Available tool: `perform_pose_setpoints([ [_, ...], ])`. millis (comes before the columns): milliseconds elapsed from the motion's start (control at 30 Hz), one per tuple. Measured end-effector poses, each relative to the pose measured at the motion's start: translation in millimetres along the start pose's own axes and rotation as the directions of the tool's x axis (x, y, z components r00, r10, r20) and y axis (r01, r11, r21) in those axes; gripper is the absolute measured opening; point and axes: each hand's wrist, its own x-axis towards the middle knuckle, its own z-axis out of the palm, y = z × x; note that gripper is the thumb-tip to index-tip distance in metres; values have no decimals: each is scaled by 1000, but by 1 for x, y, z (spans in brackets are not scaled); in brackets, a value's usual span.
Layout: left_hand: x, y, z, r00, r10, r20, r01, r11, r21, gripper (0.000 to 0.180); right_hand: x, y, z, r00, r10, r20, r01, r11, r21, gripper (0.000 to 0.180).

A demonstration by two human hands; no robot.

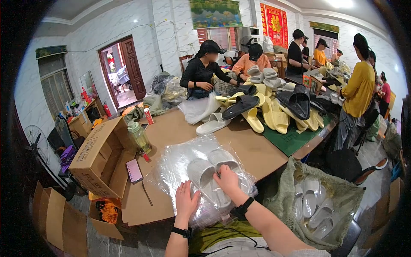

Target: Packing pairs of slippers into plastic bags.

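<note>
A pair of light grey slippers (202,172) lies side by side on a stack of clear plastic bags (175,156) at the table's near edge. My right hand (227,179) is on the right slipper (224,158), its fingers curled in at the edge between the two; the fingertips are partly hidden. Flat on the bags beside the left slipper, my left hand (186,200) has its fingers stretched out and holds nothing. Both wrists wear black bands.
A cardboard box (96,158), a glass jar (139,136) and a phone (134,171) stand or lie on the left. Yellow, black and grey slippers (274,113) are piled at the far side. A green sack (280,197) of bagged slippers stands right. Several people work beyond.
</note>
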Motion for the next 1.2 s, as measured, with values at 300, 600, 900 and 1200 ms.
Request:
perform_pose_setpoints([
  [300,0,1,0,1000,16,-8,-16,1000,11,62,-1,0,0,1000,7,-21,-6,1000,16,31],
  [600,-1,0,1,1000,13,-15,-13,1000,-3,62,-1,0,0,1000,5,-24,-5,1000,0,31],
  [900,2,4,-2,1000,8,-12,-8,1000,1,61,1,4,5,1000,-4,-20,4,1000,7,30],
  [1200,-1,1,-1,1000,9,-10,-9,1000,8,62,-1,-1,1,999,1,-36,0,1000,25,31],
])
